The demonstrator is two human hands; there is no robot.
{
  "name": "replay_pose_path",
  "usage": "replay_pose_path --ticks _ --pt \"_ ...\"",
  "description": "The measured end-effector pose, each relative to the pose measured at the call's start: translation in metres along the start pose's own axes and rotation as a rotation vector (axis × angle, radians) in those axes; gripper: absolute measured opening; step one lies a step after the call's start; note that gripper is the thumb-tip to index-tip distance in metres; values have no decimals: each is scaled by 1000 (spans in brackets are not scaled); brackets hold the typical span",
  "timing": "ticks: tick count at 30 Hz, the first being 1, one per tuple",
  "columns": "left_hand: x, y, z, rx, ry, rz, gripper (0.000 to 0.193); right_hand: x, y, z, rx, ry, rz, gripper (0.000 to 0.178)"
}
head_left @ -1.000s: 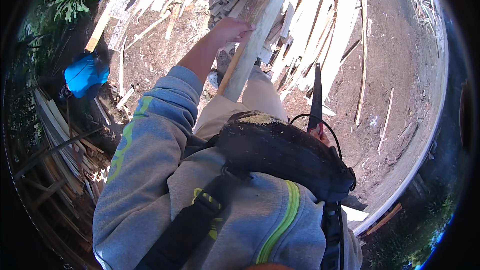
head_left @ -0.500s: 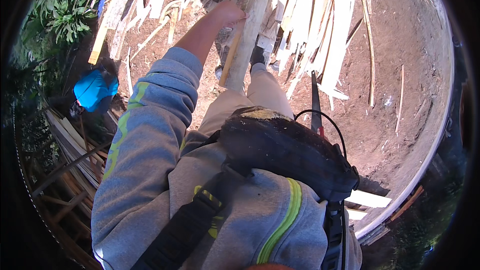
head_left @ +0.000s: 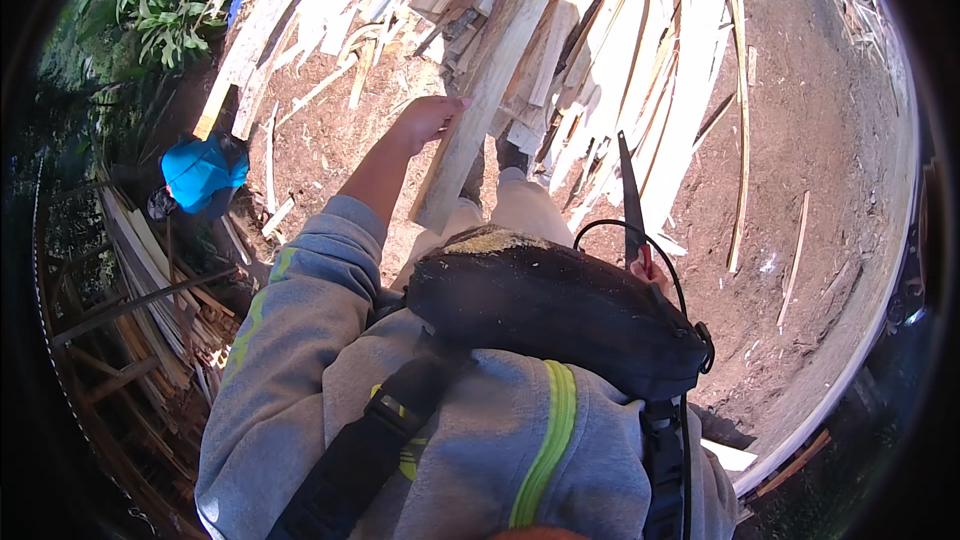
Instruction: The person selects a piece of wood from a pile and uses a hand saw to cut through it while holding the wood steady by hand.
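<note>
A long pale wooden plank slants up from near my legs onto the wood heap. My left hand is closed on its left edge, partway up from the near end. The arm reaches forward from a grey sleeve. Part of my right hand shows beyond the black waist bag, its fingers closed around the base of a long dark tapering blade. That blade points forward and stands close to the heap's right side. The bag hides most of the right hand and the grip.
Ahead spreads a heap of pale boards and slats. A person in a blue top is at the left, near stacked timber. Single strips lie on brown dirt to the right, bounded by a curved pale edge.
My left hand and the plank have come nearer to my body, the plank's near end now lower over my legs. Fingers of my right hand have come into sight beside the blade.
</note>
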State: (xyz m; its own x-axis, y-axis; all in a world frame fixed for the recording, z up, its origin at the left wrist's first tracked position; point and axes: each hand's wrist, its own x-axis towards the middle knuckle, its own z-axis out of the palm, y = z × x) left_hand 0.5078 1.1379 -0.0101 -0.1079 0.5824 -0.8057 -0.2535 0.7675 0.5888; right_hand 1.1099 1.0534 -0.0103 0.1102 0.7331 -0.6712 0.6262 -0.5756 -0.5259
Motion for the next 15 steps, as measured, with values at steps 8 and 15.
replay_pose_path --ticks 8,15 --pt "19 7 28 419 276 -25 74 85 -111 -76 -279 10 -56 41" --pt "28 3 30 474 340 -39 73 127 -132 -95 -164 -15 -99 33"
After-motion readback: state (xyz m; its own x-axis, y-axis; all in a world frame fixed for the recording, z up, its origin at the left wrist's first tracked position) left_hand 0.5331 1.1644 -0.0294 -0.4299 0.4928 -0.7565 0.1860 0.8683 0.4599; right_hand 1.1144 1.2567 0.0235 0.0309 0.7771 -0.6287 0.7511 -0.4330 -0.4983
